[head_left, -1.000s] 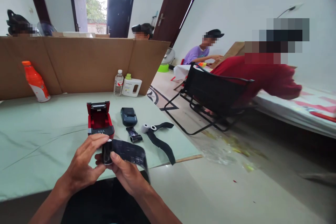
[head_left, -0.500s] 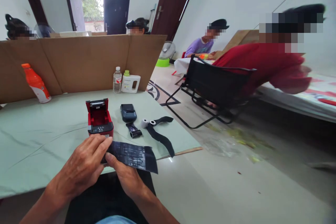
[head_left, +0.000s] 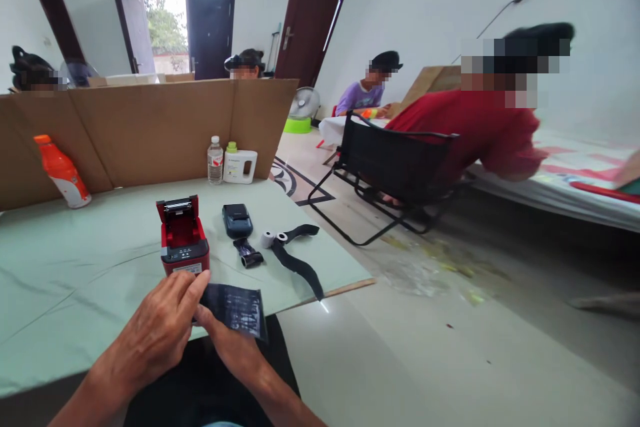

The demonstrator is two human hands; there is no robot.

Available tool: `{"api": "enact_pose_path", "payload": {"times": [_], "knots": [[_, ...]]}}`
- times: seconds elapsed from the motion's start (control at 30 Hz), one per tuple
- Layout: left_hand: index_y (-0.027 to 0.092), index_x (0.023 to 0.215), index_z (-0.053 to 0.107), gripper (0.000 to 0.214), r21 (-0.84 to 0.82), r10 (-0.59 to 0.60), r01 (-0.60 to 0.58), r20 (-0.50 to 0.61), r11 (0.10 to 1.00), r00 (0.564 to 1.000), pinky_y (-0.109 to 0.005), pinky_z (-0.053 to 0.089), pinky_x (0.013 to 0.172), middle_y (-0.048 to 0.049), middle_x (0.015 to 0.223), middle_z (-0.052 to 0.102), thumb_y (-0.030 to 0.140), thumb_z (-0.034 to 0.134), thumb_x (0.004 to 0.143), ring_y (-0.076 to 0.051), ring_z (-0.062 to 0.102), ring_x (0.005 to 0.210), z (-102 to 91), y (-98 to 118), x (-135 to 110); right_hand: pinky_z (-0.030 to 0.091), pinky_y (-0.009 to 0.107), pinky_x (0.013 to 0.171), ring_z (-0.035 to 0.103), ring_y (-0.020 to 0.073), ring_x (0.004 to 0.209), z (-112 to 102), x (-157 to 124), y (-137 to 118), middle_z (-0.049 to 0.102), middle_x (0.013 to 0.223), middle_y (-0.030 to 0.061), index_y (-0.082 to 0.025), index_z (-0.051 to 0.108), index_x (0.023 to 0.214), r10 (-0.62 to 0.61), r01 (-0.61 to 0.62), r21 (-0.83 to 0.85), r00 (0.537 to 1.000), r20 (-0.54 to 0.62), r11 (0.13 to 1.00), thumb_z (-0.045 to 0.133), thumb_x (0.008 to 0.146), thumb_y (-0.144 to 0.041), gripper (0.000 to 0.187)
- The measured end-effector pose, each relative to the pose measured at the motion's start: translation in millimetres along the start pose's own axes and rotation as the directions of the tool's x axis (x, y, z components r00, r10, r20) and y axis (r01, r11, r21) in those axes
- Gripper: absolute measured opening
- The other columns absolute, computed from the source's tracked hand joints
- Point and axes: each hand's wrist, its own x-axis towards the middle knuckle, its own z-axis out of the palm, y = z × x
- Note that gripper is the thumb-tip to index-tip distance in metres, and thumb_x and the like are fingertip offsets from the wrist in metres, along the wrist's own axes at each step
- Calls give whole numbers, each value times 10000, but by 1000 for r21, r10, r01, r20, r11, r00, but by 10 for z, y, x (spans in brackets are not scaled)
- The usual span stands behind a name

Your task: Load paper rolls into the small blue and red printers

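Note:
At the near table edge, my left hand (head_left: 159, 320) and my right hand (head_left: 233, 347) are closed together on a black paper strip (head_left: 235, 310). Its free end sticks out to the right, glossy with pale streaks. The part between my fingers is mostly hidden. Just beyond my left hand stands a red and black mini receipt printer (head_left: 184, 243), its lid raised and its bay showing. To its right lies a closed dark portable printer (head_left: 237, 220). A small dark roll (head_left: 249, 255) lies in front of that, near two white-cored paper rolls (head_left: 274, 238) with black strips unrolled.
A cardboard screen (head_left: 160, 130) runs along the table's back. Before it stand an orange bottle (head_left: 63, 170), a water bottle (head_left: 215, 161) and a white jug (head_left: 241, 165). A black folding chair (head_left: 395, 160) holds a person in red (head_left: 465, 123); other people sit farther off.
The black strip's free end has drawn in toward my hands, so less of it sticks out. Both hands keep hold of it. The view has shifted slightly; the printers stay put.

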Motion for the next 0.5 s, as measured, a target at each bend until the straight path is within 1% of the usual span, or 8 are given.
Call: {"api": "enact_pose_path", "payload": {"times": [0.03, 0.1, 0.17, 0.23, 0.33, 0.4, 0.43, 0.5], "knots": [[249, 1573, 331, 844, -58, -26, 25, -21, 998, 999, -475, 601, 1005, -149, 1353, 652, 26, 562, 792, -314, 662, 1235, 11, -6, -23, 493, 525, 1076, 713, 294, 1062, 10, -1, 10, 780, 957, 66, -234, 779, 1099, 31, -33, 70, 999, 42, 997, 770, 860, -577, 418], [262, 1584, 288, 865, -200, -101, 81, -88, 976, 991, -421, 629, 966, -135, 1344, 660, 83, 611, 802, -283, 694, 1188, 38, -27, -82, 559, 520, 965, 747, 296, 963, 25, -5, 30, 783, 928, 93, -191, 765, 1118, 88, -127, 238, 982, 169, 963, 746, 854, -638, 519], [265, 1580, 283, 873, -267, -165, 125, -131, 956, 978, -391, 643, 940, -119, 1309, 678, 107, 636, 798, -257, 725, 1118, 68, -51, -135, 578, 513, 908, 760, 300, 913, 19, -7, 59, 780, 892, 111, -159, 762, 1086, 115, -193, 314, 961, 251, 930, 745, 837, -669, 568], [255, 1575, 305, 864, -206, -131, 105, -118, 973, 984, -410, 633, 966, -124, 1309, 680, 78, 616, 789, -267, 717, 1141, 92, -69, -161, 574, 508, 907, 760, 294, 898, -7, -4, 103, 779, 900, 116, -155, 770, 1039, 122, -178, 247, 966, 227, 952, 746, 840, -664, 547], [228, 1570, 346, 874, -15, -9, 9, -33, 1000, 999, -494, 590, 1034, -154, 1355, 659, -1, 545, 751, -322, 655, 1254, 102, -81, -142, 567, 493, 922, 743, 285, 928, -50, 13, 175, 773, 967, 110, -170, 782, 990, 67, -67, 3, 994, 83, 998, 736, 857, -652, 501], [227, 1564, 369, 897, 48, 15, -16, 10, 999, 1000, -527, 582, 1035, -157, 1356, 657, -29, 517, 717, -338, 649, 1256, 95, -86, -115, 570, 474, 916, 730, 286, 966, -55, 28, 205, 769, 1003, 107, -178, 781, 998, 25, -24, -92, 1000, 14, 996, 744, 848, -653, 500], [231, 1565, 366, 903, 37, 10, -11, 18, 999, 1000, -525, 585, 1030, -153, 1352, 659, -27, 518, 713, -335, 654, 1248, 91, -91, -105, 573, 466, 906, 729, 287, 975, -47, 35, 210, 770, 1008, 108, -175, 778, 1013, 22, -21, -72, 1000, 7, 997, 754, 836, -656, 513], [242, 1574, 338, 891, -61, -26, 25, -13, 998, 1000, -480, 603, 1013, -138, 1342, 667, 5, 545, 740, -306, 674, 1224, 96, -103, -103, 579, 462, 887, 740, 288, 959, -22, 42, 199, 776, 981, 111, -162, 766, 1057, 70, -76, 90, 995, 69, 993, 769, 812, -671, 565]]}}
